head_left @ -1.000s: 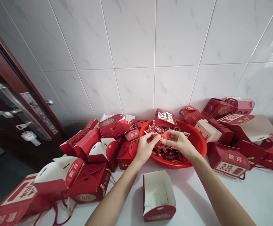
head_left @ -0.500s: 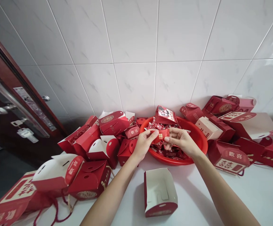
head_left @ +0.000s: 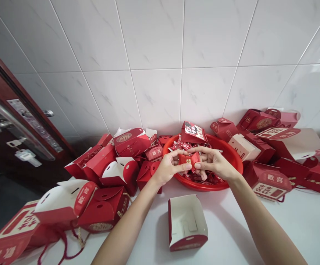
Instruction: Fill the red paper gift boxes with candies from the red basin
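Above the red plastic basin [head_left: 237,163], my left hand [head_left: 167,168] and my right hand [head_left: 218,163] pinch the two ends of a small red packet [head_left: 186,161] with gold lettering. Thumbs are in front, and the fingers behind are partly hidden. Red and patterned wrapped sweets [head_left: 183,146] fill much of the basin under my hands. On the white table in front of me stands an open red gift box [head_left: 187,217] with a white inside; nothing shows in it. A closed red box with a printed couple [head_left: 194,131] rests atop the sweets at the back.
Red gift boxes [head_left: 131,143] crowd the left side, some with cord handles [head_left: 64,244]. More boxes [head_left: 270,180] are piled on the right. A tiled wall [head_left: 154,40] rises behind. On the far left, a dark door holds hanging keys [head_left: 28,157].
Both hands have shifted slightly on the packet, with the thumbs now closer together and lower. My right fingers arch over its top. The view has tilted a little.
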A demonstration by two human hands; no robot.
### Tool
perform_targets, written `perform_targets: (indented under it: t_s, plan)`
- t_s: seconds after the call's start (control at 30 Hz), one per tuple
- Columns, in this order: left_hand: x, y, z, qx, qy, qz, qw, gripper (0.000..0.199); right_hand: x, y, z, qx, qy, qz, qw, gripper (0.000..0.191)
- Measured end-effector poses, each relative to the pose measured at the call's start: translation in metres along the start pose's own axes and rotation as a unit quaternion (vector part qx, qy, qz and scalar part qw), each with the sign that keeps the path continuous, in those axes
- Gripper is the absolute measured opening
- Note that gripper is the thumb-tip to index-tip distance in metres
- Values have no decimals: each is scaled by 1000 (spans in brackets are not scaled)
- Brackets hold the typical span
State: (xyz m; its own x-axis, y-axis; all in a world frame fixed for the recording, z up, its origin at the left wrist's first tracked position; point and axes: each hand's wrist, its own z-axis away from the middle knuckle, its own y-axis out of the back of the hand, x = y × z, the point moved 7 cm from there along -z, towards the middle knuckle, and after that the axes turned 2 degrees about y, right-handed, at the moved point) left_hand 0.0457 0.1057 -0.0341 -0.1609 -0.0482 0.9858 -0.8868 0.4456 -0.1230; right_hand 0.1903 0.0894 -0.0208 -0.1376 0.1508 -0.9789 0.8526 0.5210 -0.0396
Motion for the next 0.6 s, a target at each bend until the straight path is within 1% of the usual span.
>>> perform_targets:
  t_s: [0.1, 0.23, 0.3, 0.37, 0.4, 0.47, 0.53, 0.6]
  plan:
    - [0, -2, 0, -5, -4, -5, 1000, 48, -4, -1, 2, -10, -1, 24, 1000, 59]
    - [0, -4, 0, 4, -10, -25, 1000, 44, -9, -1, 5, -3, -2, 62, 998, 54]
    - [0, -4, -1, 18, -18, -23, 999, 44, -11, -1, 6, 0, -3, 81, 997, 54]
    - [0, -1, -2, 41, -29, -14, 999, 43, -15, 4, 8, 17, 5, 111, 994, 54]
    - [0, 1, -3, 56, -32, -3, 998, 43, -18, 10, 9, 37, 14, 131, 991, 54]
    - [-2, 7, -4, 89, -33, 25, 995, 42, -26, 28, 13, 95, 36, 184, 978, 53]
    - [-5, 11, -5, 113, -31, 52, 992, 41, -32, 52, 21, 156, 47, 251, 954, 52]
    - [-6, 14, -6, 126, -31, 68, 989, 40, -32, 75, 27, 195, 25, 335, 921, 46]
